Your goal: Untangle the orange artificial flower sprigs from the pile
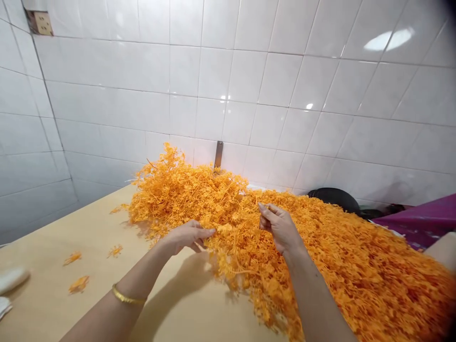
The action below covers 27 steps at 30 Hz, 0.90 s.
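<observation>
A large heap of orange artificial foliage point(356, 256), made of thin plastic-looking sprigs, spreads across the tabletop. At the heap's front left edge, my left hand point(187, 236) has its thumb and fingers closed around part of an orange sprig point(226, 242); the exact grip is partly hidden. My right hand point(281, 230) is raised over the middle of the heap. Its thumb and forefinger are pinched together at a thin orange stem, and the other fingers are curled in. A gold bracelet point(126, 297) circles my left wrist.
Several loose orange pieces point(79, 284) lie on the pale tabletop point(42, 247) at left. A white object point(12, 280) is at the left edge. Behind stand a tiled wall point(213, 66), a metal strip point(218, 154), a black round object point(335, 197) and purple material point(423, 221).
</observation>
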Available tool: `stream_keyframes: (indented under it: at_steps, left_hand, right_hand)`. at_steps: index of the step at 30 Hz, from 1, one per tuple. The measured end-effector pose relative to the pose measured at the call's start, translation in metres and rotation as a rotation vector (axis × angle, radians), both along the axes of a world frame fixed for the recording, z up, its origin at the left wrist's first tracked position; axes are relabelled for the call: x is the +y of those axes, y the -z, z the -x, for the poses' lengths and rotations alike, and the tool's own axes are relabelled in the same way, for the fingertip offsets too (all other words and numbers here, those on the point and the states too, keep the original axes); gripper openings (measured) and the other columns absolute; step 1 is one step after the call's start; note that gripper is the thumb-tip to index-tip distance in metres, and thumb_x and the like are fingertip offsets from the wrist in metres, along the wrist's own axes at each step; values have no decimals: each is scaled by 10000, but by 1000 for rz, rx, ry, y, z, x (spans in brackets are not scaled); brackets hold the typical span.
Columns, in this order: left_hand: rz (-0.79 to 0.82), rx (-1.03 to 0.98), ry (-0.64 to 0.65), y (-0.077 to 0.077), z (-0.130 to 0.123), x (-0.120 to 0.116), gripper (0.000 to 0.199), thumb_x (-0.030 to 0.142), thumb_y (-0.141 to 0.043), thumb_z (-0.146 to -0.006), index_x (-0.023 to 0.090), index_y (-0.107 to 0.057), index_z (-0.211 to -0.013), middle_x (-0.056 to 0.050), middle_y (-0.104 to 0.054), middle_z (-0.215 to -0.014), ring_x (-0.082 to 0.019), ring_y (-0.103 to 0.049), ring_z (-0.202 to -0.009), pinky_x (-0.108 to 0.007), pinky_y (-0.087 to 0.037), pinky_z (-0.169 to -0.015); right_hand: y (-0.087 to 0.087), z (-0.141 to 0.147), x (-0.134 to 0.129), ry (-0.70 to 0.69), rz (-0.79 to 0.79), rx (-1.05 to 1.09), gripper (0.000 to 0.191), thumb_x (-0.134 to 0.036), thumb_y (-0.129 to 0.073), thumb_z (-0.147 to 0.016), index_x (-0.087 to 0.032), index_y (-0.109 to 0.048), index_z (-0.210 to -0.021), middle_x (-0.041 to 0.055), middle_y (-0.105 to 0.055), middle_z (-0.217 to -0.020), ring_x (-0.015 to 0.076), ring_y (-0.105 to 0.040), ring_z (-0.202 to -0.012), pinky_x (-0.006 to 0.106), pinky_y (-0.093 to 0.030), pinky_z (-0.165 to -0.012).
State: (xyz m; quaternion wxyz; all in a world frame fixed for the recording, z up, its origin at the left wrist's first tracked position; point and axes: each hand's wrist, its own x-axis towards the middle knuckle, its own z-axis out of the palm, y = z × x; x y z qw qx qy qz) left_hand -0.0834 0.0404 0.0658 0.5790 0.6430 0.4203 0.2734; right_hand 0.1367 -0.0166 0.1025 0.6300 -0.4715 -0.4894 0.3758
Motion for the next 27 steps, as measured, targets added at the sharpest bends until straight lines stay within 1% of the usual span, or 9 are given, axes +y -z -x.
stream_keyframes:
  at_steps: [3, 5, 8, 10, 13, 15, 21, 24, 27]
  left_hand:
    - [-330, 463, -159, -25, 10, -15, 392, 415, -694, -457, 161, -404, -388, 16, -364, -402, -132, -419, -486, -232, -245, -462]
    - [-580, 604, -363, -45, 12, -30, 381, 405, -700, -442, 168, -404, -403, 12, -360, -425, -135, -397, -500, -235, -205, -473]
    - [-811, 508, -530, -67, 0, -47, 284, 447, -618, -562, 180, -522, -568, -19, -466, -554, -152, -425, -579, -235, -223, -505]
    - [-839, 310, -466, -70, -16, -50, 273, 450, -547, -640, 177, -563, -646, -24, -491, -586, -148, -438, -607, -231, -249, -521]
    - [-666, 34, -231, -57, -44, -40, 302, 438, -506, -672, 152, -570, -598, -1, -456, -514, -115, -407, -531, -226, -254, -497]
    - [-509, -126, -143, -43, -60, -31, 287, 402, -525, -661, 142, -539, -541, 22, -408, -470, -86, -351, -471, -223, -234, -471]
    - [-129, -569, -158, -15, -68, -21, 172, 281, -604, -609, 124, -543, -575, 7, -486, -556, -77, -407, -535, -214, -304, -541]
    - [24, -587, -160, -9, -59, -23, 140, 245, -635, -568, 123, -572, -596, -7, -522, -597, -74, -417, -540, -213, -309, -546]
    - [68, -523, -134, -4, -53, -28, 108, 210, -628, -563, 127, -588, -619, -20, -557, -655, -68, -401, -533, -212, -291, -532]
  right_hand:
    - [5, 4, 2, -68, 38, -106, 356, -451, -557, -698, -168, -394, -558, -62, -367, -444, 62, -338, -415, 209, -273, -456]
    - [7, 7, 2, -99, 32, -169, 387, -471, -529, -713, -168, -373, -531, -56, -365, -451, 64, -343, -423, 212, -280, -463]
    - [8, 10, 2, -92, 0, -241, 411, -482, -502, -726, -171, -347, -506, -55, -350, -455, 65, -330, -427, 213, -279, -458]
    - [7, 13, 2, -83, -25, -297, 382, -469, -504, -728, -172, -373, -526, -55, -354, -462, 69, -331, -431, 213, -275, -453]
    - [8, 16, 1, -90, -44, -414, 303, -446, -492, -738, -170, -464, -616, -58, -348, -469, 77, -331, -436, 213, -264, -442]
    - [8, 20, 0, -77, -45, -519, 274, -426, -482, -744, -167, -503, -658, -59, -328, -470, 79, -308, -436, 212, -240, -427]
    - [0, 25, -11, -109, -32, -775, 194, -361, -546, -700, -168, -559, -704, -36, -435, -539, 94, -383, -504, 218, -299, -480]
    - [-6, 21, -12, -99, -49, -749, 265, -409, -581, -672, -174, -573, -795, 16, -557, -761, 141, -495, -706, 247, -382, -628]
    - [-6, 19, -10, -68, -40, -630, 311, -438, -499, -737, -182, -559, -903, 52, -567, -924, 167, -512, -842, 264, -395, -713]
